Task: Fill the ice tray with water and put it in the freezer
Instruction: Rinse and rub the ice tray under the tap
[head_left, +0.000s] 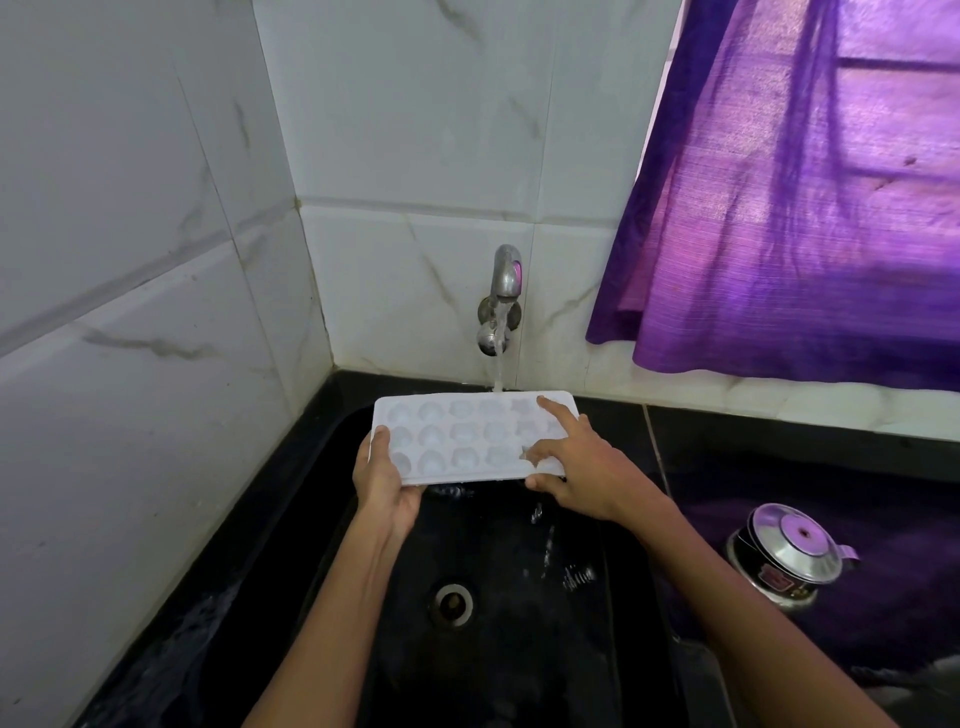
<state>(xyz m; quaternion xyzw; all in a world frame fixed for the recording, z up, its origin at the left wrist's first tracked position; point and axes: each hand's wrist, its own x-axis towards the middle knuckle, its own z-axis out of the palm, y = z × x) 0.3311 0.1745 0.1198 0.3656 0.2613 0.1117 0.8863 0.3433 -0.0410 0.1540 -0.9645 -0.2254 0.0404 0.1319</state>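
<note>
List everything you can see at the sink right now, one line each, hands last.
White plastic ice tray: one, white, held level over the sink under the running water.
Metal wall tap: one, silver, on the tiled wall, running.
Water stream: one, clear, landing at the tray's far edge.
Black stone sink: one, black, below the tray; round drain in its floor.
Steel kettle: one, silver, on the counter at right.
Purple curtain: one, purple, upper right.
Left hand: grips the tray's left end.
Right hand: holds the tray's right end, forefinger stretched across the top.
</note>
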